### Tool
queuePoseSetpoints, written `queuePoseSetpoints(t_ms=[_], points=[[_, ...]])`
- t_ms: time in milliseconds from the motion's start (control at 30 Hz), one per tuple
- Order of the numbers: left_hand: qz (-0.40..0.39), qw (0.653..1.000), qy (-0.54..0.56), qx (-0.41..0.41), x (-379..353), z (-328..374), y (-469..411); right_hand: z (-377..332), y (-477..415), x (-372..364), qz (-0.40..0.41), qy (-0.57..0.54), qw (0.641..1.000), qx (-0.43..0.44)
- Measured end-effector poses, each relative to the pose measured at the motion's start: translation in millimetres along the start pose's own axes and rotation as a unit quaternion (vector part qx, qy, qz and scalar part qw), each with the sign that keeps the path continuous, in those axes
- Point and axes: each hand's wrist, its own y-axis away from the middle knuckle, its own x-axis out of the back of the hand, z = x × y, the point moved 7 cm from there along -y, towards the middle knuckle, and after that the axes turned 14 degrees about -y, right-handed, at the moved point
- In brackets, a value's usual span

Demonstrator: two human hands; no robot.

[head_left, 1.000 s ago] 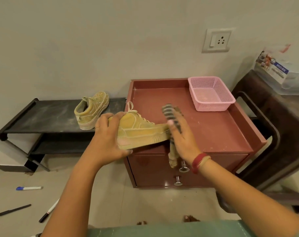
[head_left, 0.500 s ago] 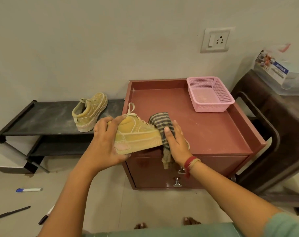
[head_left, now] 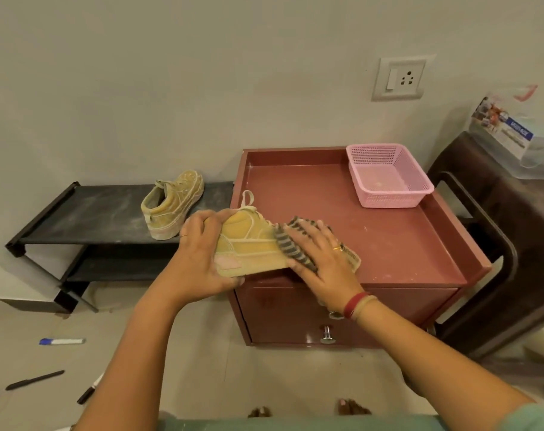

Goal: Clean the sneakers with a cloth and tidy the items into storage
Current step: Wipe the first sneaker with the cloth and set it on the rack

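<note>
- Since half a second earlier, cloth (head_left: pixel 292 248) had slid from the toe onto the sneaker's side.
- Left hand (head_left: pixel 202 259) gripped sneaker (head_left: pixel 249 244) heel, frame centre.
- Right hand (head_left: pixel 323 259), flat, pressed cloth on it.
- Step: wiping; next, probably turn the shoe.

Two tan-yellow sneakers with pale trim: one (head_left: pixel 249 244) at frame centre with a pink heel patch, one (head_left: pixel 171 206) left of it on a black rack (head_left: pixel 78 213). A grey-and-dark striped cloth (head_left: pixel 292 247) at centre. Reddish-brown cabinet (head_left: pixel 373 231), pink mesh basket (head_left: pixel 389 178) upper right. Red and beige bands on the wrist (head_left: pixel 359 304). Dark brown chair (head_left: pixel 513 244) at right.
</note>
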Motion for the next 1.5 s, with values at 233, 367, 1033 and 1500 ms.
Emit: queuePoseSetpoints(t_ms=[233,367,1033,1500], points=[[-0.017,0.946,-0.322,0.043,-6,42,-6,53,-19,4,0.120,-0.262,0.940,-0.184],[-0.082,0.929,-0.361,0.023,-34,71,-17,53,-16,3,0.114,-0.252,0.942,-0.191],[-0.023,0.936,-0.348,-0.041,-35,82,-30,53,-9,34,0.141,-0.327,0.903,-0.239],[0.202,0.959,-0.181,-0.087,4,88,-14,-84,0,73,0.113,0.026,0.979,0.170]])
